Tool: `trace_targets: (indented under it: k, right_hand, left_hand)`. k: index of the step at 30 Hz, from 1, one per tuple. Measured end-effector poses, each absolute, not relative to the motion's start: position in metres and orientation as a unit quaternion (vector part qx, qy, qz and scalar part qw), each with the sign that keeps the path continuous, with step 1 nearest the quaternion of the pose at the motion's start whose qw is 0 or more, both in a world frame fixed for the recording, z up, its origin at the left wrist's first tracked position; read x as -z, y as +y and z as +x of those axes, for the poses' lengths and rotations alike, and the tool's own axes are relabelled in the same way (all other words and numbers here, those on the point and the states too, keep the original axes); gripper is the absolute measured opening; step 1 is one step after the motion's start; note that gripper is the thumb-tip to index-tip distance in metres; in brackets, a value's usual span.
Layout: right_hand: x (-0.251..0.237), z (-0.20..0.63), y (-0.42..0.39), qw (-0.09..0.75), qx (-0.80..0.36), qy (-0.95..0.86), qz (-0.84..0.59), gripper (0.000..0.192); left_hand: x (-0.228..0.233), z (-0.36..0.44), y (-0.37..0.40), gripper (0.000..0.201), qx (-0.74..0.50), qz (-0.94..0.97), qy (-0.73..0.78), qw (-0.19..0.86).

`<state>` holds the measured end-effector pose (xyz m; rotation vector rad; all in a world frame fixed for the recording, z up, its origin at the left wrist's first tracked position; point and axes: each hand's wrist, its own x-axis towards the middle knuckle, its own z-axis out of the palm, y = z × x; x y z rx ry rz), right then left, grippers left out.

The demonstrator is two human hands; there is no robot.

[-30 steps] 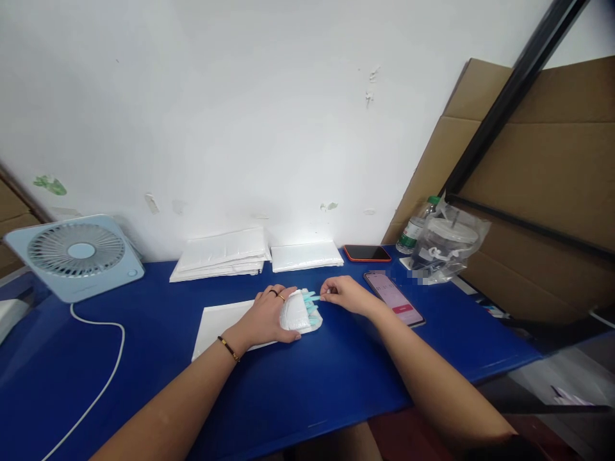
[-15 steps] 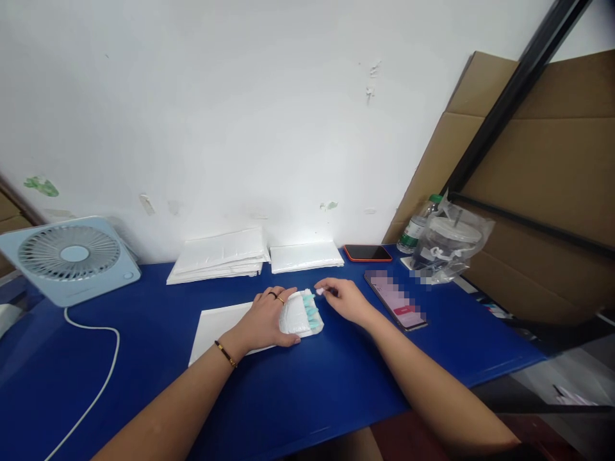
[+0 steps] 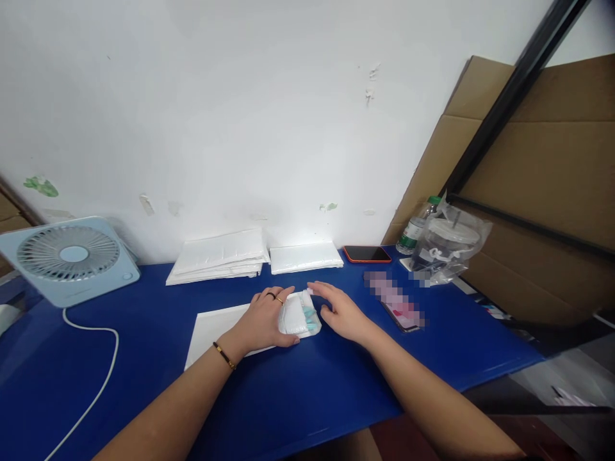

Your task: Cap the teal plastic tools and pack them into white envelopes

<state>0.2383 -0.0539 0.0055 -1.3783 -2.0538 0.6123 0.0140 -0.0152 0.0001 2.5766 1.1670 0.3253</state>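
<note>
Your left hand (image 3: 264, 320) holds the white pouch (image 3: 293, 318), lower centre; your right hand (image 3: 343, 315) is at its open end, beside teal pieces (image 3: 310, 317).

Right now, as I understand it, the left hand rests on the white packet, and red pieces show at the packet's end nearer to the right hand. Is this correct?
Not quite: the pieces are light blue-green, not red, as the head view shows. The left hand does rest on the white packet, and they show at its end nearer to the right hand.
</note>
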Motion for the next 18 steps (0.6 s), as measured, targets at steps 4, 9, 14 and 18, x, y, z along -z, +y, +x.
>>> trace_targets:
  k: [4, 9, 14, 18]
  right_hand:
    - [-0.002, 0.236, -0.076, 0.234, -0.241, -0.788, -0.516, 0.077]
    - [0.005, 0.21, -0.09, 0.179, -0.207, -0.809, -0.521, 0.086]
    - [0.006, 0.2, -0.095, 0.181, -0.197, -0.805, -0.529, 0.09]
    - [0.005, 0.201, -0.099, 0.193, -0.209, -0.803, -0.523, 0.095]
  left_hand:
    - [-0.003, 0.01, -0.021, 0.113, -0.089, 0.898, 0.403, 0.155]
    - [0.001, 0.009, -0.024, 0.106, -0.105, 0.898, 0.4, 0.149]
    - [0.004, 0.01, -0.023, 0.1, -0.111, 0.898, 0.403, 0.139]
    - [0.003, 0.01, -0.023, 0.102, -0.111, 0.896, 0.406, 0.142]
